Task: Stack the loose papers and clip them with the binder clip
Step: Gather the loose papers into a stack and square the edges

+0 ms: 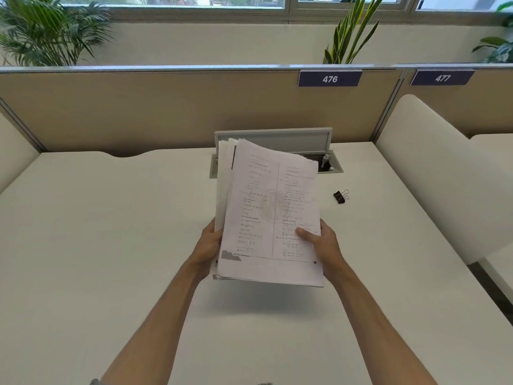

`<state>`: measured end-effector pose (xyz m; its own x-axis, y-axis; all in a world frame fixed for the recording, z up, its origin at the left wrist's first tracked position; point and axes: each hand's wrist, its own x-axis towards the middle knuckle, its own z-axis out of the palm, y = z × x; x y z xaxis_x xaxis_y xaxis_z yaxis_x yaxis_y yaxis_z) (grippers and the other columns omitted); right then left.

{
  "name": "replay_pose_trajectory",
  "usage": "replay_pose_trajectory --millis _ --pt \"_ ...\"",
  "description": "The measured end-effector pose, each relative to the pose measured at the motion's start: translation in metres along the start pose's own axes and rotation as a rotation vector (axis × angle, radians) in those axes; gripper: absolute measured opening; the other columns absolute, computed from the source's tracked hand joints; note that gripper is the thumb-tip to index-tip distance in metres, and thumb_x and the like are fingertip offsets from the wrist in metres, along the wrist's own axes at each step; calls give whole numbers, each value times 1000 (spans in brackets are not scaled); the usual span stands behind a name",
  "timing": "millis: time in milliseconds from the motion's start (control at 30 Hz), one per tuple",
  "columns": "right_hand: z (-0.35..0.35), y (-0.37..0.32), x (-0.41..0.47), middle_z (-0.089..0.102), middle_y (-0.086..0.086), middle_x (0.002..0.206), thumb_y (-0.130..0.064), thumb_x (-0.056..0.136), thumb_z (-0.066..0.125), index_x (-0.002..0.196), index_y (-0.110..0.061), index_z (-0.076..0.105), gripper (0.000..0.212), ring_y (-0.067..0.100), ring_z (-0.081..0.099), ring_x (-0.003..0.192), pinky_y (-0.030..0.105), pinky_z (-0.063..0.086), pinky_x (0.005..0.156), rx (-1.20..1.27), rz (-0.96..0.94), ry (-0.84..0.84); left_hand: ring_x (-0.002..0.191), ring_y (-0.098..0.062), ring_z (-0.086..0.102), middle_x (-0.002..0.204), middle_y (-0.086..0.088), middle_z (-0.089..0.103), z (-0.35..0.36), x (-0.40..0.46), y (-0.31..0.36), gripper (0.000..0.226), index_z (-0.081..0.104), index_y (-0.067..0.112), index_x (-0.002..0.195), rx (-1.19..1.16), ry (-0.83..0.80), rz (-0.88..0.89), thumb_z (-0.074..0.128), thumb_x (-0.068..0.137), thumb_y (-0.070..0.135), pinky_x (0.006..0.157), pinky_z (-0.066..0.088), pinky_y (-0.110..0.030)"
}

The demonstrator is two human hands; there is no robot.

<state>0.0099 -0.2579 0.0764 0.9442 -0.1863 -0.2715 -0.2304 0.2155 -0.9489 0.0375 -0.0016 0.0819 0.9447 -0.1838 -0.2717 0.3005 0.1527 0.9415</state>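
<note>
A stack of printed white papers [266,212] is held up above the white desk [111,245], tilted toward me, its far edges fanned and uneven. My left hand [206,245] grips the stack's lower left edge, fingers hidden behind the sheets. My right hand [323,243] holds the lower right edge with the thumb pressed on the top page. A small black binder clip [341,196] with wire handles lies on the desk to the right of the papers, apart from both hands.
An open cable hatch [330,162] with a raised grey lid sits in the desk behind the papers. A beige partition [166,107] with labels 476 and 477 closes the far side. A white side divider [433,173] stands at right. Plants line the window ledge.
</note>
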Motion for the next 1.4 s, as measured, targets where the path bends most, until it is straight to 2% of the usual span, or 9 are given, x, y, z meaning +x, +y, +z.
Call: replay_pose_trajectory --millis 167,300,500,733,833,933,1167,1300,1400 --pt "4 -3 -2 73 9 111 -4 86 70 117 -9 65 32 26 73 93 38 61 75 -40 -86 3 116 -31 65 129 -8 66 4 4 19 52 58 22 134 -59 -104 6 34 99 53 95 52 -54" --pt "17 -6 -4 72 4 110 -3 90 65 122 -9 61 33 20 73 92 31 61 71 -87 -213 22 111 -26 68 123 -6 70 3 12 36 34 60 16 128 23 -61 103 60 94 22 92 56 -46" --pt "39 -2 -3 65 1 107 -4 92 60 111 -14 54 23 19 66 99 36 61 81 -223 -352 45 90 -13 73 96 8 77 12 16 36 17 70 20 102 66 28 179 57 96 11 71 58 -23" --pt "48 1 -4 61 -3 108 -10 96 57 109 -28 50 24 20 61 104 26 59 73 -196 -370 28 90 -13 72 97 9 76 14 8 36 18 69 25 102 86 38 214 55 97 15 72 60 -28" --pt "50 -7 -6 63 -1 111 -14 92 64 119 -19 53 29 15 62 103 18 57 69 -162 -373 49 97 -24 71 101 1 76 13 7 39 15 71 21 103 102 26 221 60 94 17 78 60 -37" --pt "53 -23 -9 66 1 108 -25 81 72 121 -14 57 44 14 66 98 22 58 67 -139 -422 77 100 -30 70 106 -6 75 15 4 48 21 71 21 105 139 7 273 71 84 23 81 59 -46" --pt "59 -68 -20 68 1 82 -18 87 71 93 -17 68 7 5 69 70 17 53 54 -107 -502 112 84 -24 72 88 3 74 21 0 77 26 70 24 100 120 21 406 72 75 30 69 61 -38" --pt "63 -82 -21 65 -3 77 -23 88 69 87 -23 66 4 3 67 68 16 53 53 -128 -550 140 81 -21 71 85 6 73 22 1 83 24 69 25 102 106 20 426 68 78 30 67 60 -34" --pt "63 -80 -18 66 0 80 -25 87 71 94 -16 69 11 5 67 71 17 53 55 -134 -531 128 83 -22 71 86 5 74 23 3 79 25 69 24 102 104 9 403 68 78 30 69 61 -36"
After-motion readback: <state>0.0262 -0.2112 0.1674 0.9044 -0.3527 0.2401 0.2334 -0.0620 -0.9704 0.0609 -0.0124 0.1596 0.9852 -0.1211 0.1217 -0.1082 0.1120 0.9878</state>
